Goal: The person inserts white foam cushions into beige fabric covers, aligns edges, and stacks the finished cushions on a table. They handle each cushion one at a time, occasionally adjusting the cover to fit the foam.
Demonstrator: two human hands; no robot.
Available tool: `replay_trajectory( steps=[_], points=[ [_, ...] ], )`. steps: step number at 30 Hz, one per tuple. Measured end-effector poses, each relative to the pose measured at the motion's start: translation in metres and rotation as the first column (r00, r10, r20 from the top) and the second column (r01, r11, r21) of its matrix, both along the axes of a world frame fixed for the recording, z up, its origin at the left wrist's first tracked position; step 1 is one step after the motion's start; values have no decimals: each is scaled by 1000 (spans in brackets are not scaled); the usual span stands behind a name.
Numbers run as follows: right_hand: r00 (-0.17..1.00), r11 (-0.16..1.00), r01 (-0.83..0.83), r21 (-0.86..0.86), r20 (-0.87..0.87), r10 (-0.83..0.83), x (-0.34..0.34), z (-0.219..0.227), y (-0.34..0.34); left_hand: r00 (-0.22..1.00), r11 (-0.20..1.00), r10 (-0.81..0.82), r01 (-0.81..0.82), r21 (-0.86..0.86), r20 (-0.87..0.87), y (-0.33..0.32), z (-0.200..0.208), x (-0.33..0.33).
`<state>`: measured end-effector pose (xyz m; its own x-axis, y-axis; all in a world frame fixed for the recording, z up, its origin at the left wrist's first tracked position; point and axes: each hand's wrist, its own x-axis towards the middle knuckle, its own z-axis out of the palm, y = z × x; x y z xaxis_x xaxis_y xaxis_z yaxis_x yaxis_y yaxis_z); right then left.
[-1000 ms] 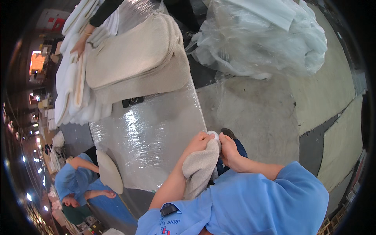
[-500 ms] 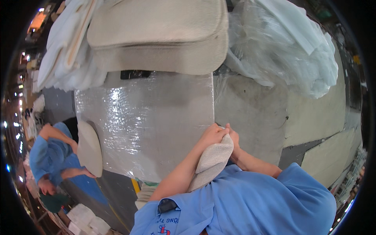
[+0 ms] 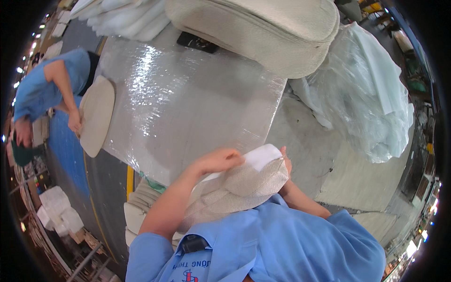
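A beige woven cushion cover lies against my front, its end spread apart and a white inner part showing there. My right hand grips the rim of that end, with most fingers hidden behind the fabric. On the other side, my left hand has its fingers curled in at the edge of the white part; slight blur softens them. The wrapped tabletop is just beyond both hands.
Large beige cushions sit at the table's far end, beside a black object. Clear plastic with white padding is at right. White padding lies far left. A co-worker handles a beige cushion. Stacked cushions stand near my left arm.
My hands have moved apart from being together at the cover's tip. The cover's end is now spread, showing white inside. My view has turned, shifting the table and co-worker.
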<state>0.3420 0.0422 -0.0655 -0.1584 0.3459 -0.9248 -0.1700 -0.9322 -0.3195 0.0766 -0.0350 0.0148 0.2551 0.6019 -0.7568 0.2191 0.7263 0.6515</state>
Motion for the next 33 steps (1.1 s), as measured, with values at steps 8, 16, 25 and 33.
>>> replay_trajectory(
  steps=[8, 16, 25, 33],
  points=[
    [170, -121, -826, 550, 448, 878, -41, 86, 83, 936, 966, 239, -203, 160, -257, -65, -2, 33],
    [-318, -598, -719, 354, 597, 737, -86, 81, 57, 671, 795, 482, -66, 602, -563, -60, -32, 38],
    [-308, -657, -692, 298, 702, 643, -77, 64, 46, 861, 929, 365, -313, 196, -353, -128, -27, 7],
    [-260, -679, -671, 299, 763, 592, -81, 63, 40, 735, 900, 435, -327, 290, -521, -201, -30, 15]
  ],
)
